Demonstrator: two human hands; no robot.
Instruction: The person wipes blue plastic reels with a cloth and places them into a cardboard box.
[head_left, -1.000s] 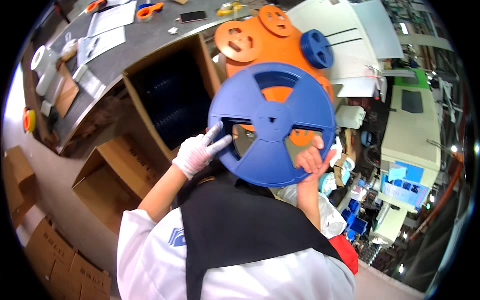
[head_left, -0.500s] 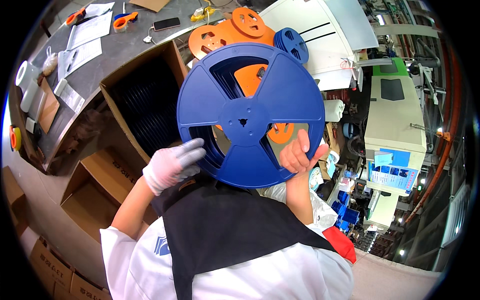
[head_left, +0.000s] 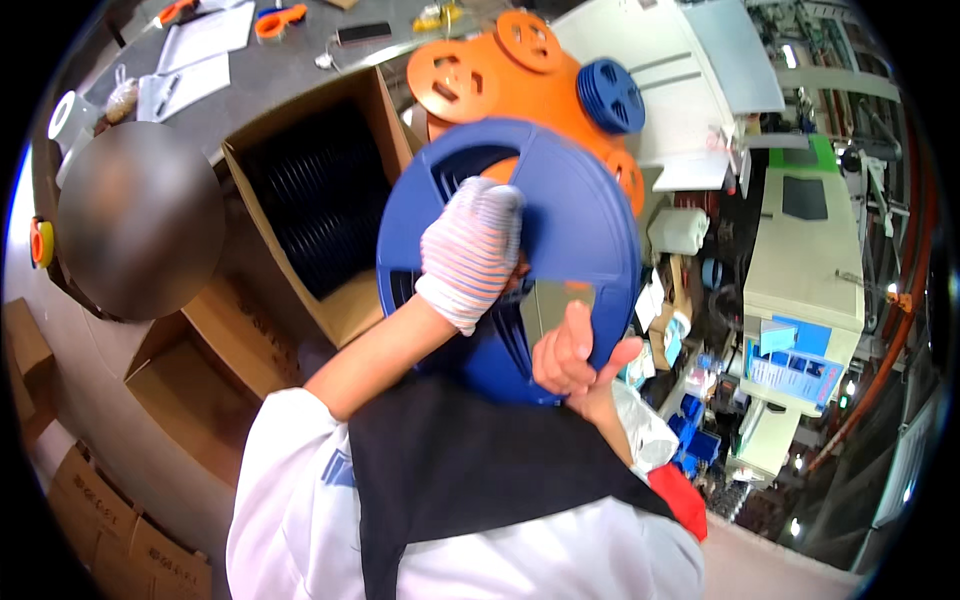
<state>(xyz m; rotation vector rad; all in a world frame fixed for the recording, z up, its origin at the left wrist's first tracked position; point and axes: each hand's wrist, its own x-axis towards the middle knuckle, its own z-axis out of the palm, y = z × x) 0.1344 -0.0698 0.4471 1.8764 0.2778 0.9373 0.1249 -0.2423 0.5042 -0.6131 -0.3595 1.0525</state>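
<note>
A stack of large blue plastic reels (head_left: 585, 210) stands tilted in front of my body, with several rims showing one behind another. My left hand (head_left: 470, 250), in a striped white glove, lies across the hub with its fingers curled closed. Bare fingertips show near the centre hole; whatever they pinch is hidden. My bare right hand (head_left: 577, 358) grips the lower right rim of the stack, fingers bent through the lower window and thumb outside. Left of the stack, an open cardboard box (head_left: 365, 305) holds rows of dark blue reels (head_left: 320, 200).
Behind the stack lie orange reels (head_left: 455, 80) and a small blue reel stack (head_left: 611, 95). The grey table (head_left: 300, 62) carries papers (head_left: 205, 40), a tape dispenser (head_left: 280, 23) and a phone (head_left: 363, 33). Another open carton (head_left: 190, 400) stands lower left. A blurred round patch covers part of the left side.
My left hand has moved right and up from the stack's lower left edge onto the hub, its fingers now curled. The stack sits slightly lower and more turned; my right hand stays at the rim.
</note>
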